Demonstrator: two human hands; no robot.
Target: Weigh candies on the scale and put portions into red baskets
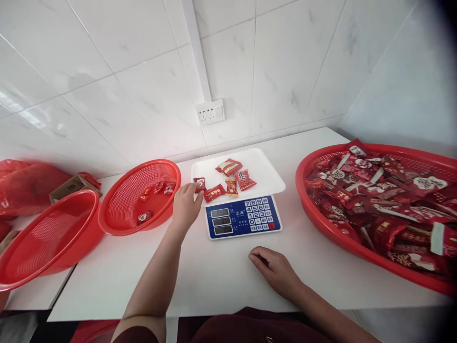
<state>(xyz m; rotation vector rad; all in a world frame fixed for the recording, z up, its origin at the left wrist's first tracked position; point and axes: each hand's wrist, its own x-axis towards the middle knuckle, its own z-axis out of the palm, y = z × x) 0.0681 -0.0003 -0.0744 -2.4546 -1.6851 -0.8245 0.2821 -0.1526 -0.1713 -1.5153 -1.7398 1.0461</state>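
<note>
At the left edge of the white scale tray (260, 164), my left hand (187, 204) pinches a small dark red snack packet (200, 183). Several other wrapped snacks lie on the tray, among them a red packet with a white patch (245, 180), a red and cream packet (229, 166) and a narrow red and gold packet (232, 187). Below the tray is the scale's blue keypad panel (244, 217) with its displays. My right hand (276, 271) rests on the table in front of the scale, fingers curled in, with nothing visible in them.
Left of the scale, a red plastic basket (107, 209) holds several small packets. Another red basket (94, 228) stands farther left, near a red plastic bag (32, 186) and a cardboard box (67, 189). A large red basket (303, 190) heaped with packets stands right. A socket (210, 112) is on the wall.
</note>
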